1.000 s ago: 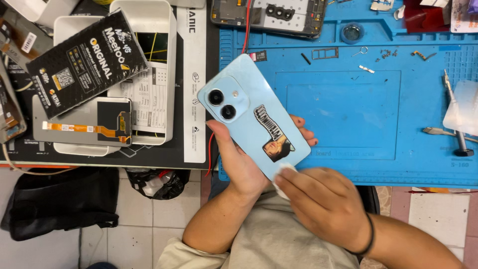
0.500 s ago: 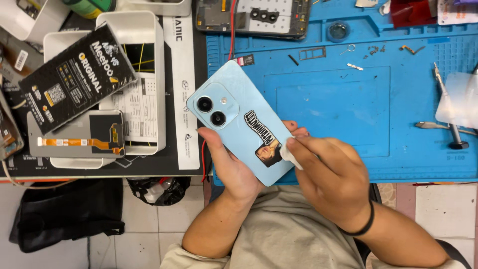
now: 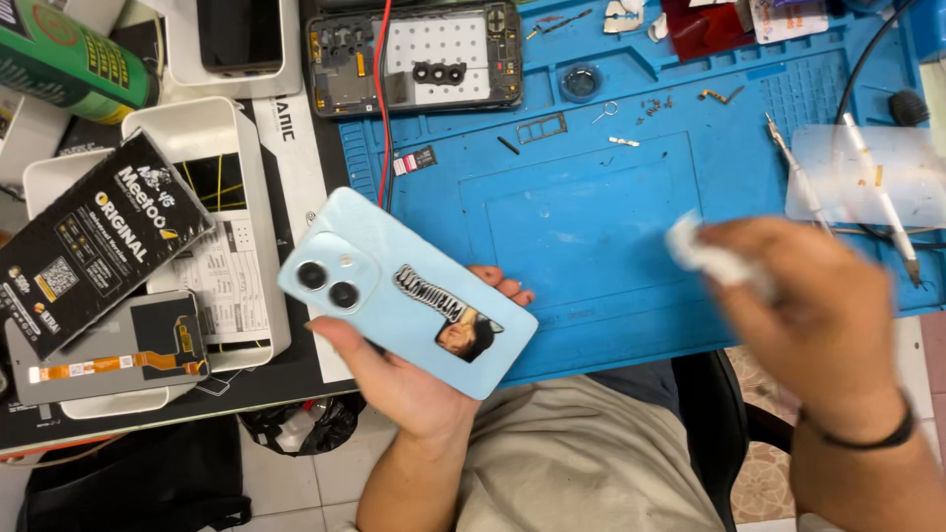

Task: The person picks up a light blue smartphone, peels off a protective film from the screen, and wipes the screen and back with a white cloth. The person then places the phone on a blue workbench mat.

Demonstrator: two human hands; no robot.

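Phone (image 3: 406, 293), pale blue, back up, cradled in left hand (image 3: 409, 379) at frame centre over tabletop (image 3: 591, 227) edge. Right hand (image 3: 818, 305) (blurred) pinches white wipe (image 3: 695, 246) right of centre. Risk: loose one-handed cradle past the edge, phone could slip floorward.

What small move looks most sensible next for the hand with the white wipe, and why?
Probably bring the right hand back toward the light blue phone. The left hand holds the phone back-up and tilted over the edge of the blue mat, while the white wipe, pinched in the right hand, hangs apart from it over the mat, blurred.
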